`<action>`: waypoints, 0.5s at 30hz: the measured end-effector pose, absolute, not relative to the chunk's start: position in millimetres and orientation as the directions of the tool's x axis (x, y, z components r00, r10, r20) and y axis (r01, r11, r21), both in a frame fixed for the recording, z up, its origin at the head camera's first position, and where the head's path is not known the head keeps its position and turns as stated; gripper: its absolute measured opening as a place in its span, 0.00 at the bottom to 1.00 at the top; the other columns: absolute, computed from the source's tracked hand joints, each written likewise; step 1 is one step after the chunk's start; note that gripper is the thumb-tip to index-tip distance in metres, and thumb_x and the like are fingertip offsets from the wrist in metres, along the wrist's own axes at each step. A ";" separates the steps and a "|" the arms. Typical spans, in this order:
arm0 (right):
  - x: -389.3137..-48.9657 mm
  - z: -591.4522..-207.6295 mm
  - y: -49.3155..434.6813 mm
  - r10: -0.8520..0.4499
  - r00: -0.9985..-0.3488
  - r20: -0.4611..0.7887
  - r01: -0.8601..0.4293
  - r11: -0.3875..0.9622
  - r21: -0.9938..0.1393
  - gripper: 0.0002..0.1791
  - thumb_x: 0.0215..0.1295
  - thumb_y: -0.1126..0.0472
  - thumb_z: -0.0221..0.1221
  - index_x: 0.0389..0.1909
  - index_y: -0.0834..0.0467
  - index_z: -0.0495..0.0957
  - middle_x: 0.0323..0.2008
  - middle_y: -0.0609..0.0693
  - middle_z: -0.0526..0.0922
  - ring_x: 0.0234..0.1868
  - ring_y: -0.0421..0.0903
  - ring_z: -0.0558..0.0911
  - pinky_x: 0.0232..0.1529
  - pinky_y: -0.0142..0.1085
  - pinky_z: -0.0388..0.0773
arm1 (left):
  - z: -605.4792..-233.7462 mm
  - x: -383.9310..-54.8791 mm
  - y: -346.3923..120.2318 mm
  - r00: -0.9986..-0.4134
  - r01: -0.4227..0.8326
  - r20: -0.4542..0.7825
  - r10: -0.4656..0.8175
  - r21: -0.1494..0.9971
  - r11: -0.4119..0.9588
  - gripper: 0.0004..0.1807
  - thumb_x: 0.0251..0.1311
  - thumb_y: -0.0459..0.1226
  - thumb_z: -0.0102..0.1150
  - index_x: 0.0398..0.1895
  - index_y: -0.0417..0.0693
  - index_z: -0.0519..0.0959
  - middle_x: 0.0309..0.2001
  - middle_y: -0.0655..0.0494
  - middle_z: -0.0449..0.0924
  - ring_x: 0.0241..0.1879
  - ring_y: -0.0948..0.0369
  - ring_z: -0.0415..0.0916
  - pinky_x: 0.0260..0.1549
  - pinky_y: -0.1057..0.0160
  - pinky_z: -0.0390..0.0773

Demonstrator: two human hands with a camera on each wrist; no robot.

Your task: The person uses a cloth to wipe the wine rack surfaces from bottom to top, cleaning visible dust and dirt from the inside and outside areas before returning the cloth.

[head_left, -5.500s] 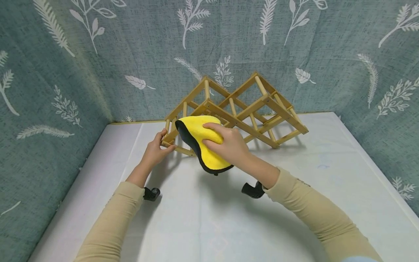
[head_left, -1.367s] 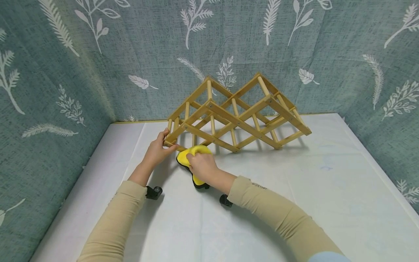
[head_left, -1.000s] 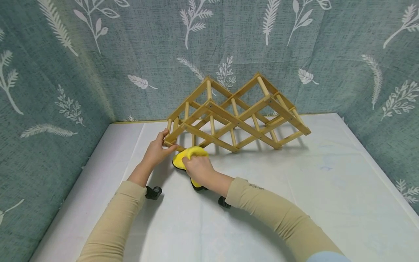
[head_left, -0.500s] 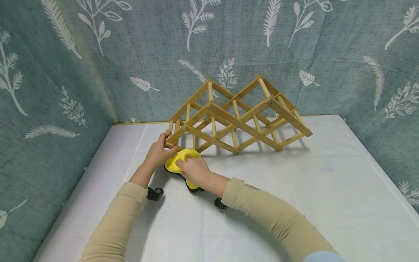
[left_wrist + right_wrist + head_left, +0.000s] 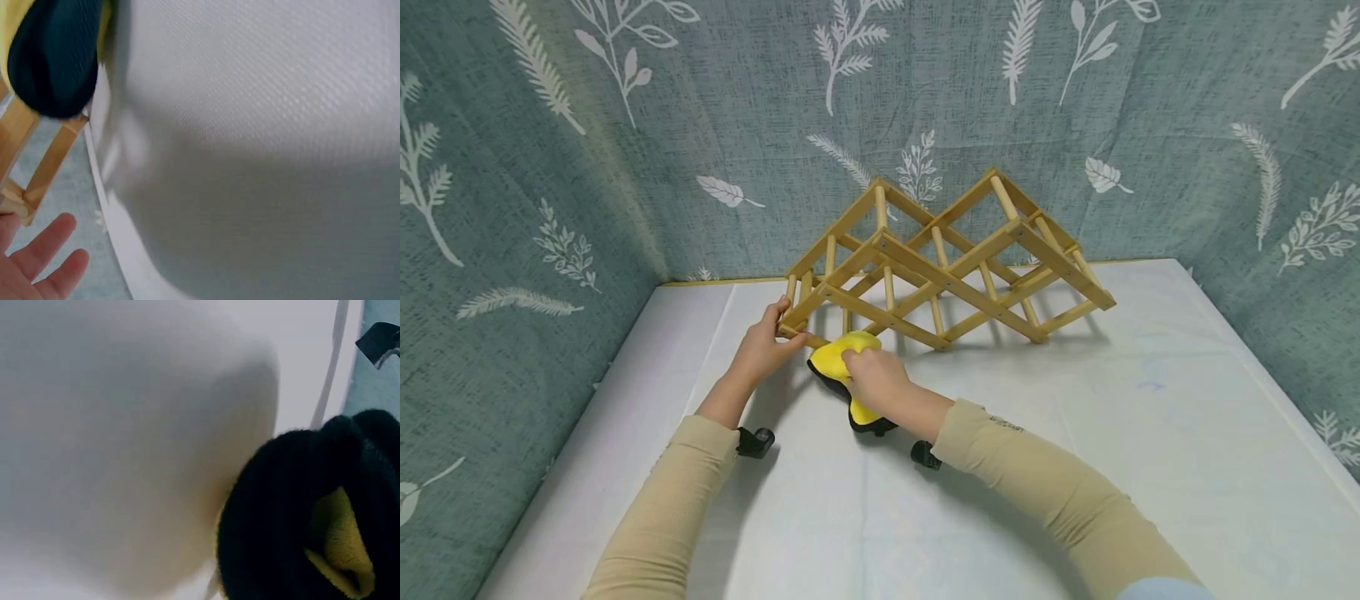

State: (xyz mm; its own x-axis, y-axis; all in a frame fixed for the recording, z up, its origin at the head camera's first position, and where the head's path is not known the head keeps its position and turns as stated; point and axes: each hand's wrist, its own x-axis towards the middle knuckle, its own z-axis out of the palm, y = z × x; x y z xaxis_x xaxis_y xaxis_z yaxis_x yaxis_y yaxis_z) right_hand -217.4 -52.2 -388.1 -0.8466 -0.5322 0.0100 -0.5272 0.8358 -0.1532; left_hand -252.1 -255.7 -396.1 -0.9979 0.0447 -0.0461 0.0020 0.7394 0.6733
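A wooden folding wine rack (image 5: pixel 951 285) of crossed slats and round dowels stands near the back wall. At its left end my left hand (image 5: pixel 758 352) holds the lower corner, the thumb in front and the fingers behind. My right hand (image 5: pixel 883 382) grips a bunched yellow cleaning cloth (image 5: pixel 831 360) with black edging, up against the rack's lower left bar. In the left wrist view the cloth's dark side (image 5: pixel 55 62) hangs above the left hand's fingers (image 5: pixel 47 250). The dark folds of the cloth (image 5: pixel 269 512) hide the right hand in the right wrist view.
A white cloth-covered table (image 5: pixel 1000 483) lies under everything. Grey-green fabric walls (image 5: pixel 715 100) with white leaf prints rise at the back and both sides. Black wrist cameras (image 5: pixel 756 442) stick out under both forearms.
From over the rack's front, my right hand has come down with the cloth to the lower left bar. It slid left, then back right in the last half second. My left hand stays put.
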 end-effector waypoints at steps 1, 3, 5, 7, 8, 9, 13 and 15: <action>-217.5 -387.5 -47.4 -0.524 -0.852 0.000 -0.517 0.840 -0.165 0.15 0.62 0.56 0.57 0.49 0.55 0.76 0.31 0.50 0.82 0.23 0.41 0.76 0.20 0.33 0.72 | -396.0 -252.3 -255.4 -0.998 0.003 -0.047 0.047 0.673 0.739 0.43 0.59 0.52 0.54 0.72 0.51 0.45 0.65 0.40 0.61 0.61 0.44 0.61 0.53 0.45 0.67; -217.2 -387.0 -36.4 -0.510 -0.860 -0.006 -0.500 0.847 -0.182 0.16 0.62 0.57 0.57 0.50 0.55 0.75 0.31 0.50 0.82 0.22 0.40 0.75 0.18 0.32 0.70 | -395.6 -252.6 -255.2 -0.998 0.005 -0.048 0.050 0.672 0.740 0.43 0.59 0.52 0.54 0.72 0.51 0.45 0.64 0.40 0.62 0.62 0.44 0.61 0.53 0.46 0.67; -216.4 -387.3 -24.4 -0.504 -0.864 0.005 -0.494 0.845 -0.205 0.17 0.62 0.58 0.57 0.51 0.55 0.75 0.27 0.50 0.81 0.19 0.40 0.71 0.16 0.31 0.67 | -395.2 -252.7 -255.0 -0.998 0.003 -0.050 0.048 0.669 0.743 0.43 0.59 0.52 0.54 0.72 0.51 0.45 0.63 0.40 0.63 0.62 0.44 0.61 0.53 0.46 0.67; -215.4 -387.3 -12.2 -0.508 -0.861 0.036 -0.502 0.836 -0.221 0.17 0.61 0.59 0.57 0.51 0.56 0.75 0.21 0.49 0.78 0.17 0.40 0.68 0.14 0.30 0.63 | -394.3 -252.2 -254.9 -0.998 -0.001 -0.050 0.044 0.667 0.745 0.43 0.60 0.51 0.54 0.72 0.50 0.45 0.62 0.39 0.64 0.62 0.44 0.61 0.54 0.45 0.66; -214.6 -387.1 -6.3 -0.509 -0.859 0.050 -0.506 0.831 -0.232 0.17 0.61 0.60 0.57 0.52 0.56 0.75 0.19 0.48 0.77 0.15 0.40 0.66 0.13 0.29 0.61 | -394.0 -252.1 -255.0 -0.998 -0.001 -0.050 0.043 0.667 0.745 0.43 0.60 0.51 0.54 0.72 0.50 0.45 0.62 0.39 0.64 0.61 0.44 0.61 0.54 0.45 0.66; -213.8 -386.6 -0.5 -0.512 -0.857 0.064 -0.511 0.826 -0.238 0.18 0.61 0.60 0.57 0.52 0.56 0.75 0.16 0.47 0.74 0.14 0.40 0.65 0.13 0.29 0.60 | -393.5 -251.7 -254.9 -0.998 0.000 -0.049 0.044 0.666 0.746 0.43 0.60 0.51 0.54 0.72 0.49 0.45 0.62 0.39 0.64 0.61 0.43 0.61 0.55 0.45 0.65; -210.2 -382.9 21.8 -0.518 -0.849 0.106 -0.526 0.807 -0.269 0.19 0.60 0.59 0.58 0.53 0.57 0.75 0.12 0.46 0.70 0.12 0.39 0.61 0.12 0.28 0.55 | -393.0 -251.3 -254.9 -0.997 0.007 -0.050 0.054 0.667 0.745 0.44 0.59 0.52 0.54 0.72 0.48 0.44 0.62 0.38 0.63 0.61 0.42 0.61 0.55 0.44 0.64; -208.9 -381.6 33.0 -0.513 -0.849 0.130 -0.528 0.803 -0.276 0.19 0.60 0.59 0.58 0.54 0.56 0.74 0.12 0.46 0.72 0.12 0.39 0.61 0.12 0.28 0.55 | -393.4 -251.0 -255.4 -0.997 0.009 -0.049 0.056 0.666 0.746 0.44 0.59 0.52 0.54 0.72 0.48 0.44 0.63 0.38 0.62 0.62 0.42 0.60 0.55 0.44 0.64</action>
